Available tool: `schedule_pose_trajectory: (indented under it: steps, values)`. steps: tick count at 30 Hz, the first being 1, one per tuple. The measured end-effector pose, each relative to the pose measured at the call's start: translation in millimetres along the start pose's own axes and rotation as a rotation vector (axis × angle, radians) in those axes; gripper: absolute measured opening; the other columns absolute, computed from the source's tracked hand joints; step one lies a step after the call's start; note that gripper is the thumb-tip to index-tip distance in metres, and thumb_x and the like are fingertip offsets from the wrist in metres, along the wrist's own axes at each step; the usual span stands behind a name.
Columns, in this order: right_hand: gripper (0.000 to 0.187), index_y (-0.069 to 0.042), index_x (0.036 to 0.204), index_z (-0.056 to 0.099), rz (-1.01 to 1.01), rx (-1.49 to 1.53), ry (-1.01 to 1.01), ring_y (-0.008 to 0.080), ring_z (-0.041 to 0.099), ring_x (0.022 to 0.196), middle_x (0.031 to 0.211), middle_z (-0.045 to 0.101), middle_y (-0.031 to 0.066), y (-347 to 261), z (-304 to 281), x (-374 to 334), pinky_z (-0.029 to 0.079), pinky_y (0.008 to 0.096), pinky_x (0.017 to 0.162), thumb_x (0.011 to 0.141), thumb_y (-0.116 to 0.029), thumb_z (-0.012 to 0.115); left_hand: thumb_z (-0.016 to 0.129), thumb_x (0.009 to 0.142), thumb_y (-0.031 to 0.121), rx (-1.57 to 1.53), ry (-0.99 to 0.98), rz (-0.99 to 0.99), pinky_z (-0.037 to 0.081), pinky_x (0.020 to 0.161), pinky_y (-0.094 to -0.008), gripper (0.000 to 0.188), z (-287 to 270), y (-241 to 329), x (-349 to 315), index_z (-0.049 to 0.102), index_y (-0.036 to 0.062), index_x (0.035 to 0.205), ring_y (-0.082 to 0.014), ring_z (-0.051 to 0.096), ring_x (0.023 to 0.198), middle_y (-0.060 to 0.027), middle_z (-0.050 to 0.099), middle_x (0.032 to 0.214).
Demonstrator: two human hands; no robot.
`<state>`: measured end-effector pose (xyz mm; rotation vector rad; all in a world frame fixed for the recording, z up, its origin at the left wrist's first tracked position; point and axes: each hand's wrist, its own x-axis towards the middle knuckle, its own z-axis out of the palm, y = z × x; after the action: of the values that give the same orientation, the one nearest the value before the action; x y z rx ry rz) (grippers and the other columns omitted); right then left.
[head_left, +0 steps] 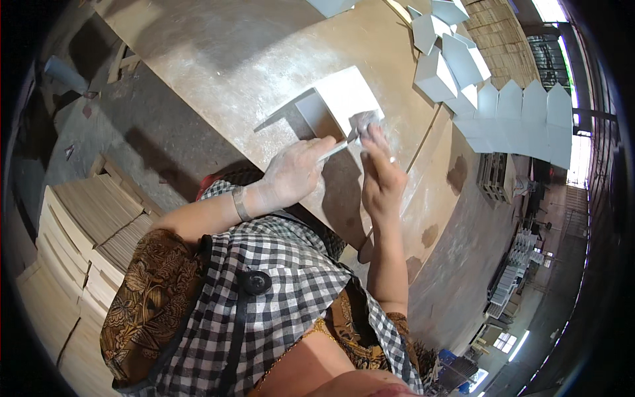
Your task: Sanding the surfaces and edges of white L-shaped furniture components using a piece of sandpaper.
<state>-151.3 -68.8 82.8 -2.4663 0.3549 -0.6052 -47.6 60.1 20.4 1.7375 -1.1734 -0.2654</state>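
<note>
A white box-like piece with an open side lies on the dusty brown table. My left hand, coated in white dust, is beside its near edge. Its fingers are closed on a thin pale strip, which reaches toward my right hand. I cannot tell whether this is a tool or an edge of the piece. My right hand, with a ring on one finger, grips a small grey dusty pad against the near right corner of the white piece. The fingertips partly cover the pad.
White dust covers the tabletop. Several white angular pieces are heaped at the far right, near a row of upright pale panels. Stacked boards stand on the left. A wooden pallet lies beyond the table's right side.
</note>
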Motion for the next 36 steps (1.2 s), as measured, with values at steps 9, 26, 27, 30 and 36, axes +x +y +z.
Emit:
schedule_pose_trajectory:
  steps: [9, 26, 27, 30, 36]
  values:
    - [0.035, -0.002, 0.105, 0.059, -0.026, -0.015, 0.122, 0.0331, 0.047, 0.117, 0.12, 0.052, 0.0199, 11.0, 14.8, 1.6, 0.041, 0.0359, 0.093, 0.074, 0.01, 0.049, 0.052, 0.089, 0.023, -1.318, -0.208, -0.506, 0.045, 0.07, -0.0254, 0.034, -48.0, 0.0, 59.9, 0.048, 0.0022, 0.116, -0.0104, 0.056, 0.083, -0.0031, 0.06, 0.093]
    - [0.019, -0.001, 0.101, 0.063, -0.065, -0.223, 0.222, 0.0218, 0.06, 0.096, 0.104, 0.063, 0.0137, 12.7, 11.9, 54.8, 0.044, 0.0275, 0.081, 0.084, -0.005, 0.056, 0.039, 0.089, 0.016, 0.07, -0.581, -0.226, 0.041, 0.086, -0.0387, 0.03, 4.4, 13.7, 45.7, 0.056, -0.0031, 0.105, -0.0356, 0.054, 0.097, -0.0248, 0.056, 0.104]
    - [0.017, -0.004, 0.098, 0.064, 0.055, -0.075, 0.112, 0.0277, 0.059, 0.1, 0.104, 0.061, 0.0159, -1.0, 18.0, 51.3, 0.043, 0.0308, 0.085, 0.082, -0.006, 0.057, 0.039, 0.086, 0.009, -0.038, -0.377, -0.083, 0.042, 0.083, -0.0383, 0.026, 5.2, 5.6, 35.6, 0.054, -0.0039, 0.103, -0.0323, 0.054, 0.096, -0.0244, 0.056, 0.099]
    - [0.047, -0.005, 0.102, 0.061, -0.252, -0.023, -0.1, 0.0322, 0.048, 0.116, 0.118, 0.055, 0.0154, -57.1, 33.1, 27.8, 0.034, 0.0408, 0.101, 0.061, 0.013, 0.047, 0.044, 0.08, -0.002, -0.692, 0.151, 0.007, 0.043, 0.08, -0.0364, 0.021, 37.4, -3.6, 26.6, 0.053, -0.0036, 0.099, -0.0264, 0.054, 0.097, -0.0199, 0.057, 0.096]
    - [0.027, -0.002, 0.1, 0.062, -0.039, -0.044, -0.018, 0.0278, 0.053, 0.11, 0.109, 0.059, 0.0186, -7.5, 10.2, 59.0, 0.041, 0.0317, 0.09, 0.076, 0.005, 0.051, 0.039, 0.084, 0.007, -0.066, -0.466, -0.29, 0.045, 0.073, -0.0396, 0.024, 6.2, 16.3, 42.8, 0.056, -0.0071, 0.091, -0.0319, 0.059, 0.08, -0.0239, 0.06, 0.086]
